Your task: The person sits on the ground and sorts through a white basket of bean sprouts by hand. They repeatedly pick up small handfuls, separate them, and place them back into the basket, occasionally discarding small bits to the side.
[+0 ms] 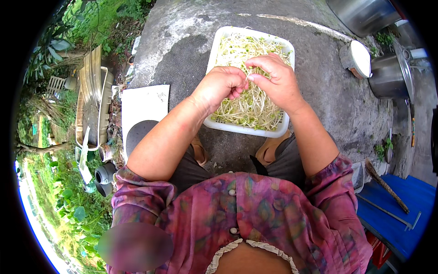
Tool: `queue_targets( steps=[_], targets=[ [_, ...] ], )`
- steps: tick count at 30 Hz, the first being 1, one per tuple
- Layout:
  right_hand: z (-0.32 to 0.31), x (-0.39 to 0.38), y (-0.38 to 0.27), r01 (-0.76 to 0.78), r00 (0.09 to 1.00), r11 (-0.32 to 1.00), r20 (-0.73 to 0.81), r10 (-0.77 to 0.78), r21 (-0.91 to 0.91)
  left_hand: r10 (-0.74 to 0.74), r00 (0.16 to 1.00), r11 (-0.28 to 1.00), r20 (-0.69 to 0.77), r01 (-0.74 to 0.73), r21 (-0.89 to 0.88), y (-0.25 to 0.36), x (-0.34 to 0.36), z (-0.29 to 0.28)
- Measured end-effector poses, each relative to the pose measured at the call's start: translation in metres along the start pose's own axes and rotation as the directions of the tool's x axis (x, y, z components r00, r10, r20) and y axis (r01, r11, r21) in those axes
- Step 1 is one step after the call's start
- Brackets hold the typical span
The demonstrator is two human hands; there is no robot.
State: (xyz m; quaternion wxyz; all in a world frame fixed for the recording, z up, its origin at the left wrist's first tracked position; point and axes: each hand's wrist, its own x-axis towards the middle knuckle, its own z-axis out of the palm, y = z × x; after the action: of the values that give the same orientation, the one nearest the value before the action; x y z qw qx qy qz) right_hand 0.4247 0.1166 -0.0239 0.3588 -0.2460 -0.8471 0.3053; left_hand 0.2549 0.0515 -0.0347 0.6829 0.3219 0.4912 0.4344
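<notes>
A white plastic basket (212, 59) full of bean sprouts (248, 108), with pale stems and yellow-green heads, rests on the ground in front of me. Over its middle, my left hand (224, 83) is closed, fingers curled and thumb pressed against them around a bean sprout. My right hand (275, 81) comes in from the other side with bent fingers, its thumb tip meeting the left fingertips at the same thin sprout. The sprout is small and partly hidden by the fingers. Loose sprouts lie tangled below both hands.
Left of the basket stand a white board (145, 102) and a dark round seat (140, 136). Farther left is a long beige tub (108, 86) beside plants. At right are a white bucket (360, 59), metal pots (388, 77) and a blue surface (388, 205) with a stick (385, 187).
</notes>
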Motion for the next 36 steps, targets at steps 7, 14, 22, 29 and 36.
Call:
queue_targets(
  steps=[7,14,22,29,36],
  targets=[
    [0.001,-0.003,-0.007,-0.189,0.982,0.972,0.033,0.186,0.143,0.017,1.0,0.998,0.015,-0.018,0.063,0.0,0.001,0.001],
    [0.01,0.001,-0.007,-0.242,0.949,0.926,-0.127,0.288,0.291,0.042,0.995,0.983,-0.089,-0.057,-0.174,0.004,0.002,-0.009],
    [-0.013,0.006,0.037,-0.228,0.964,0.954,-0.182,0.194,-0.193,0.597,0.517,0.677,-0.614,-0.735,0.039,0.075,-0.033,-0.13],
    [0.016,-0.01,0.029,-0.124,0.948,0.858,0.195,0.25,-0.498,0.179,0.457,0.571,-0.871,-0.77,-0.286,0.077,-0.071,-0.197],
    [0.025,-0.005,0.021,-0.137,0.948,0.735,0.126,0.291,-0.664,0.461,0.63,0.859,-0.625,-0.494,0.136,0.068,-0.034,-0.119]
  ],
)
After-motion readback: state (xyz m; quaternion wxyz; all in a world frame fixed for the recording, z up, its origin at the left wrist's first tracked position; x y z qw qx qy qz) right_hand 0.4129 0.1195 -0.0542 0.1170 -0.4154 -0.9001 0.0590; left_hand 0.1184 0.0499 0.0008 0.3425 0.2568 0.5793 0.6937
